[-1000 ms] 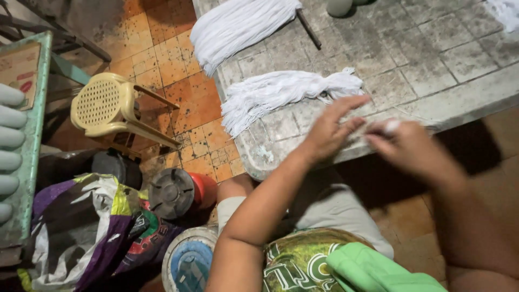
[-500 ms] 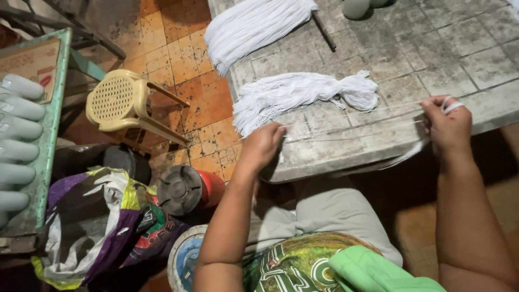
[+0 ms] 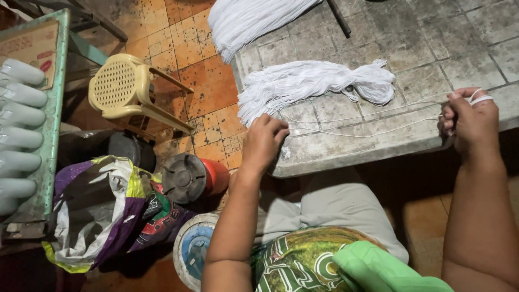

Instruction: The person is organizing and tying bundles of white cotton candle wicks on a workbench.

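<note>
Whereas a second ago both hands met at the near edge of the tabletop (image 3: 411,38), they are now drawn well apart, and a few white strands (image 3: 367,123) run taut between them along that edge. Judged from this, a length of string has been pulled out straight (measuring or separating, I cannot tell which).

Left hand (image 3: 263,143): near the front left corner of the tabletop, fingers curled down and pinching the strand ends against the surface. Right hand (image 3: 471,121): at the near edge further right, fingers clenched around the other end, with a loop of strand wound over one finger.

Strands: thin, white, at least two lines visible, slightly parted in the middle, lying just above or on the grey stone-patterned surface. They appear to come from the white string bundle (image 3: 319,84) lying just behind them, knotted at its right end and fanned loose at its left, overhanging the left edge. A second, larger white bundle (image 3: 254,19) lies at the far left corner, apart from the first.

Off the tabletop: a cream plastic stool (image 3: 130,89) on the orange tiled floor (image 3: 194,59), and a crumpled printed sack (image 3: 108,211) beside the person's knee.
</note>
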